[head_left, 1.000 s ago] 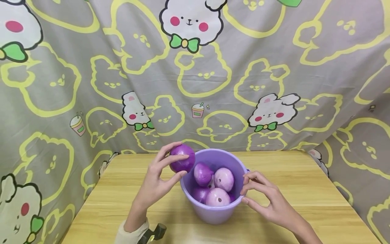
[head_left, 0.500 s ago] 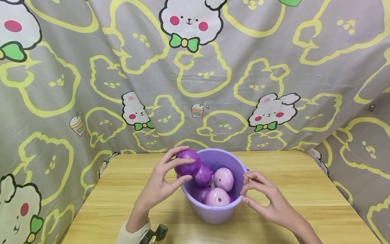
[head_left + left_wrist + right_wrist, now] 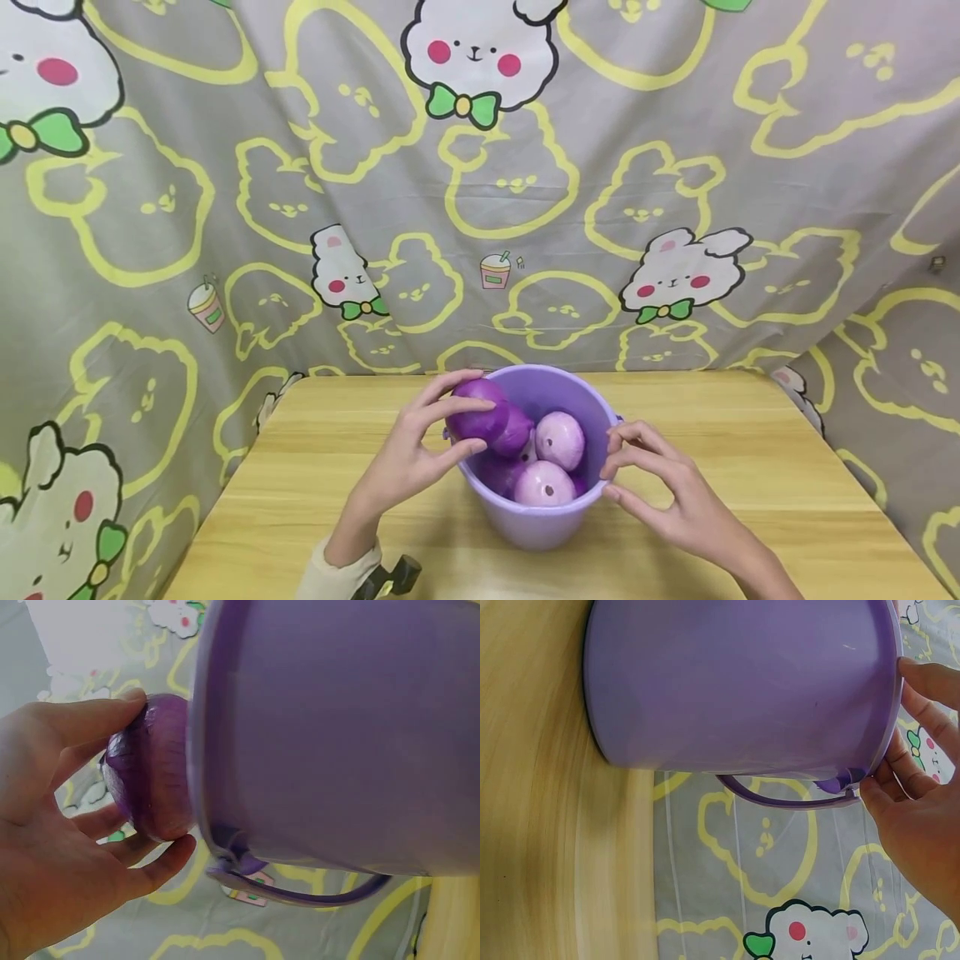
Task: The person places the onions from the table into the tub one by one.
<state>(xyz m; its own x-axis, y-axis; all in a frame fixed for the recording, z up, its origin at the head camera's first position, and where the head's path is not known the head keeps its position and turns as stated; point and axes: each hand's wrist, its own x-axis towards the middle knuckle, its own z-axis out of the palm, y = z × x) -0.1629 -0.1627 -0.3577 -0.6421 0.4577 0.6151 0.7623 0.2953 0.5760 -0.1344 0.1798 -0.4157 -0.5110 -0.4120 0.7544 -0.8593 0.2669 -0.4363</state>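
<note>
My left hand (image 3: 412, 450) holds a purple onion (image 3: 476, 410) between fingers and thumb, over the left side of a lilac bucket (image 3: 534, 530). In the left wrist view, this onion (image 3: 157, 772) sits right at the bucket's rim (image 3: 196, 742), partly hidden behind it. Inside the bucket lie several onions; a pale one (image 3: 559, 440) and another pale one (image 3: 544, 485) show best, and a darker purple one (image 3: 513, 432) is partly covered by the held onion. On the bucket's right side, my right hand (image 3: 671, 492) pinches the rim, seen close in the right wrist view.
The bucket stands upright on a wood-grain table (image 3: 300, 475). Its lilac handle (image 3: 322, 901) hangs down along the outside. A grey curtain (image 3: 480, 208) with yellow outlines and white cartoon animals rises behind the table and along both sides.
My left hand has moved right and slightly down with the onion, from beside the bucket to over its left rim. The right hand stays at the rim.
</note>
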